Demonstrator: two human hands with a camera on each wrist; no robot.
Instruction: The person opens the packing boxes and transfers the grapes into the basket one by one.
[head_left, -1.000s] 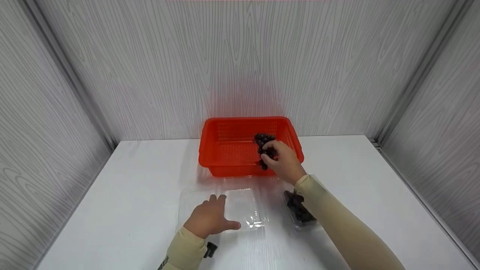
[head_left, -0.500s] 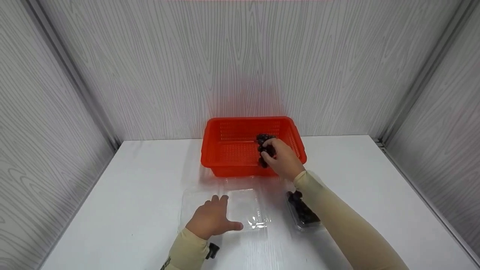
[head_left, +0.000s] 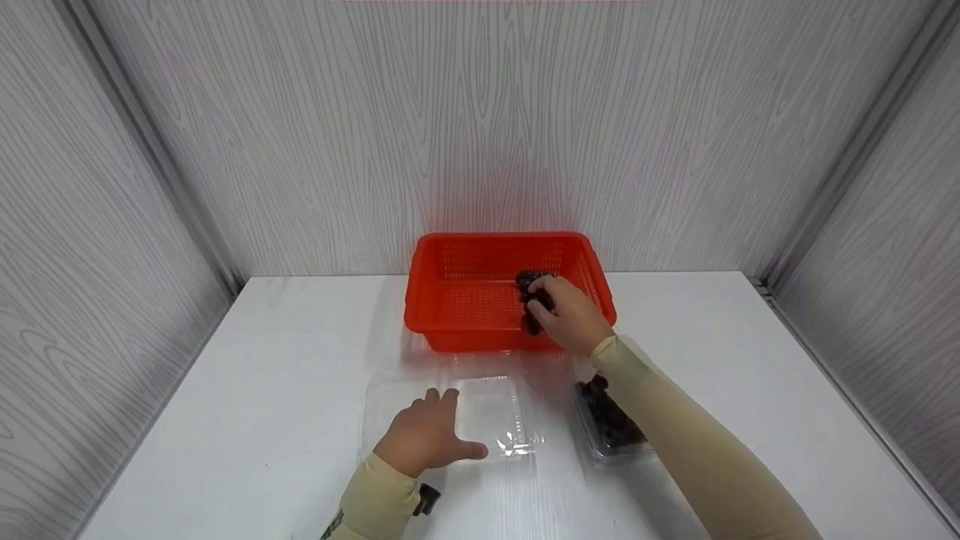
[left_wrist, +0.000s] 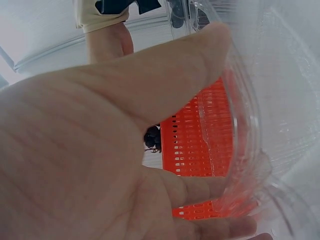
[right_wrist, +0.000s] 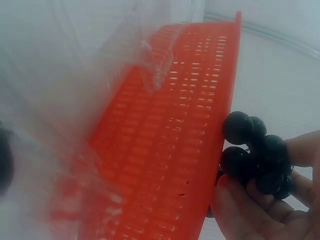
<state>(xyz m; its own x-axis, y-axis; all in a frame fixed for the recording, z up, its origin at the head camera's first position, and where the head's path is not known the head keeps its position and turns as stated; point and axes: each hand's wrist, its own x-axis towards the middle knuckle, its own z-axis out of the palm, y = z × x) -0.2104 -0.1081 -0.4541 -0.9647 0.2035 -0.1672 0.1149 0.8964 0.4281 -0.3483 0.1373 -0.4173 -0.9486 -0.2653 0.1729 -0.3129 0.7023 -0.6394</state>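
My right hand (head_left: 571, 319) pinches a bunch of dark grapes (right_wrist: 267, 160) between thumb and fingers, at the front right of the red plastic basket (head_left: 450, 330). In the right wrist view the bunch hangs right at the basket's rim. Lower left in the head view, my left hand (head_left: 421, 437) spreads its straight fingers and thumb over a clear plastic container (head_left: 491, 412). The left wrist view shows the thumb and fingertips right at the container's clear rim (left_wrist: 245, 120).
Right of the clear container, a second clear container (head_left: 604, 452) holds more dark grapes (head_left: 611, 416), partly hidden under my right forearm. All stand on a white table (head_left: 300, 337) with pale wood-grain panels (head_left: 480, 112) behind and at both sides.
My right hand has moved slightly forward and lower at the basket with the grapes, so a little more of the grape container shows. The left hand stays put.
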